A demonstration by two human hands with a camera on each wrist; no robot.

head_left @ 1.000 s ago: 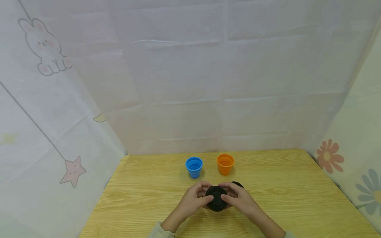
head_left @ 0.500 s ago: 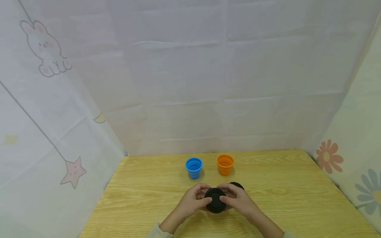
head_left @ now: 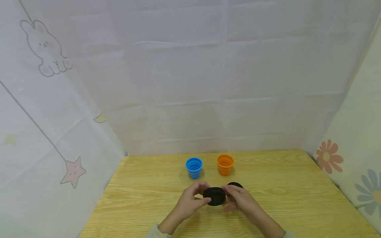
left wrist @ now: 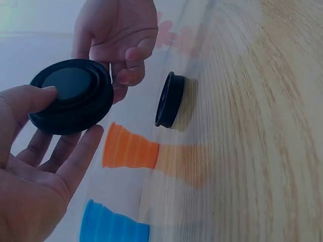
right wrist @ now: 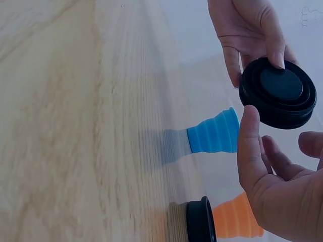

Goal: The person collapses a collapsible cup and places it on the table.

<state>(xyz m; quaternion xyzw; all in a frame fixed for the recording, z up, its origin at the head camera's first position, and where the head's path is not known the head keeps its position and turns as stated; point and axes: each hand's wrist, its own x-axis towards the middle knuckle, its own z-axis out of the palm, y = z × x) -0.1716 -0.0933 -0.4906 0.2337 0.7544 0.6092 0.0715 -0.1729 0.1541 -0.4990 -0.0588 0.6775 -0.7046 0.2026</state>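
A collapsed black folding cup (head_left: 217,197), round and flat with concentric rings, is held tilted above the table by my left hand (head_left: 190,201). The left thumb presses on its ringed face and the fingers support it from beneath, as the left wrist view shows. My right hand (head_left: 244,202) is at the cup's right side with its fingers loosely bent. In the right wrist view its thumb stands away from the cup and one fingertip (right wrist: 251,115) is right at the rim. Beyond the right hand, a second flat black cup (left wrist: 171,100) lies on the table, partly hidden in the head view.
A blue folding cup (head_left: 194,168) and an orange folding cup (head_left: 225,165) stand upright and expanded toward the back of the wooden table (head_left: 143,191). Pale printed sheets (head_left: 178,82) hang behind the table and at both sides.
The right thumb has come off the black cup's face and the right hand has shifted slightly rightward. The held cup has tilted flatter, with the left hand still gripping it.
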